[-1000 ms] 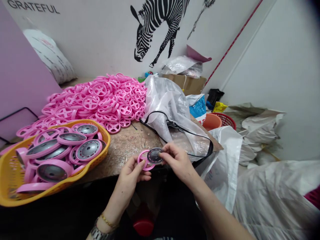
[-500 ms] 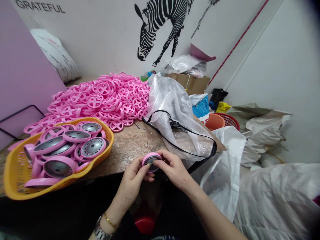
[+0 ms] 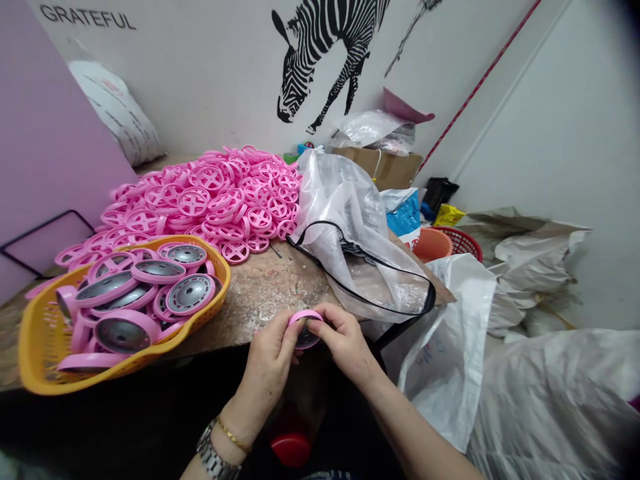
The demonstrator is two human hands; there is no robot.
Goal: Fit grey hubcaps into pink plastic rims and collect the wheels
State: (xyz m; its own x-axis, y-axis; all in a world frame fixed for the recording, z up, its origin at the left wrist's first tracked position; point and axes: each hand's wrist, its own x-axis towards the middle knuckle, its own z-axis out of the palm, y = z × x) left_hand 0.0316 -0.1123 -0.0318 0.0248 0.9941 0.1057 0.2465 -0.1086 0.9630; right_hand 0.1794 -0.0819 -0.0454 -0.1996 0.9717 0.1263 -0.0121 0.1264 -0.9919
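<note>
Both hands grip one small wheel with a pink rim (image 3: 306, 314) and a grey disc in its middle, held just off the table's front edge. My left hand (image 3: 273, 350) is closed on its left side, the thumb pressing on the disc. My right hand (image 3: 345, 340) closes on the right side, its thumb also on the face. The fingers behind the wheel are mostly hidden. To the left, a yellow basket (image 3: 37, 357) holds several pink wheels with grey discs (image 3: 190, 294). Behind it lies a large heap of pink spoked rims (image 3: 215, 193).
A clear plastic bag (image 3: 340, 193) with a black-edged mouth lies right of the heap on the worn table (image 3: 260, 293). Beyond the table's right side are an orange tub (image 3: 433, 245), a red basket (image 3: 463, 241) and white sacks (image 3: 555, 393). A cardboard box (image 3: 390, 168) stands behind.
The wheel's face has tilted, so less of the grey disc shows. My left hand has turned slightly, with its thumb higher on the wheel. The view has shifted a little.
</note>
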